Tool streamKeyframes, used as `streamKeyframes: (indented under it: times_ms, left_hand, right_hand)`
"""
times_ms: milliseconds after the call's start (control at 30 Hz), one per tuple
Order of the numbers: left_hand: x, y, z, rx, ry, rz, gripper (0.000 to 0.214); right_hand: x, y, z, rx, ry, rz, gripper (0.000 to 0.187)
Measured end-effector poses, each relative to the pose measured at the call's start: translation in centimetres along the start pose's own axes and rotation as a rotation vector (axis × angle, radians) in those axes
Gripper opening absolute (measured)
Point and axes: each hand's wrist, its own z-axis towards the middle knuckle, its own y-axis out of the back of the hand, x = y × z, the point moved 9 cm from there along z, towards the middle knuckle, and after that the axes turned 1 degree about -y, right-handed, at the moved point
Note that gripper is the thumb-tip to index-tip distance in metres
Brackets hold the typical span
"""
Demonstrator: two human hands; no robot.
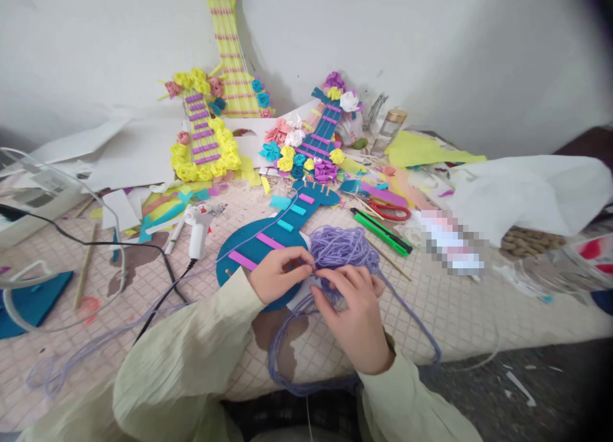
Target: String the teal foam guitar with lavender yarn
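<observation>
A tangled bundle of purple yarn lies at the middle of the table, with loose strands trailing left and over the front edge. My left hand and my right hand meet at its near side. Both have their fingertips pinched together on a strand of the yarn, though the exact grip is small and partly hidden. Under and beyond my left hand lies a blue guitar-shaped cutout. It carries pink and turquoise strips and small wooden pegs at its head. One yarn strand crosses over it.
A white glue gun with a black cord lies to the left. Right of the yarn are a green utility knife and red-handled scissors. Decorated paper instruments stand against the wall among paper scraps. A white plastic bag rests far right.
</observation>
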Motion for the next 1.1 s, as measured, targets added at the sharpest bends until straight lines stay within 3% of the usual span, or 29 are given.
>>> streamKeyframes:
  times_ms: [200, 367, 467, 567, 700, 867, 967, 1100]
  left_hand:
    - [0.5, -0.4, 0.0, 0.04, 0.097, -0.237, 0.021]
    - [1.7, 0.1, 0.2, 0.009, 0.159, -0.393, 0.021]
    - [1.5, 0.0, 0.2, 0.033, 0.157, -0.433, 0.023]
    - [1.0, -0.6, 0.1, 0.078, 0.146, -0.469, 0.023]
    - [0.7, -0.7, 0.1, 0.091, 0.131, -0.426, 0.02]
    - [1.3, -0.2, 0.2, 0.054, 0.174, -0.452, 0.019]
    - [1.0, -0.2, 0.3, 0.05, 0.131, -0.465, 0.02]
    - [-0.2, -0.2, 0.1, 0.048, 0.047, -0.343, 0.024]
  right_hand:
    - [0.0, -1.2, 0.1, 0.003, 0.023, -0.096, 0.005]
    - [0.0, -1.6, -0.3, 0.05, 0.048, -0.107, 0.013]
    - [0.2, -0.8, -0.3, 0.011, 0.037, -0.076, 0.008]
    - [0.7, -0.6, -0.1, -0.014, 0.052, -0.086, 0.02]
    - [0.7, -1.3, 0.0, 0.007, 0.07, -0.093, 0.008]
    - [0.4, -1.4, -0.6, 0.054, 0.107, -0.076, 0.011]
    - [0.4, 0.1, -0.8, 0.01, 0.131, -0.006, 0.008]
    - [-0.4, 3.4, 0.0, -0.213, 0.099, 0.086, 0.011]
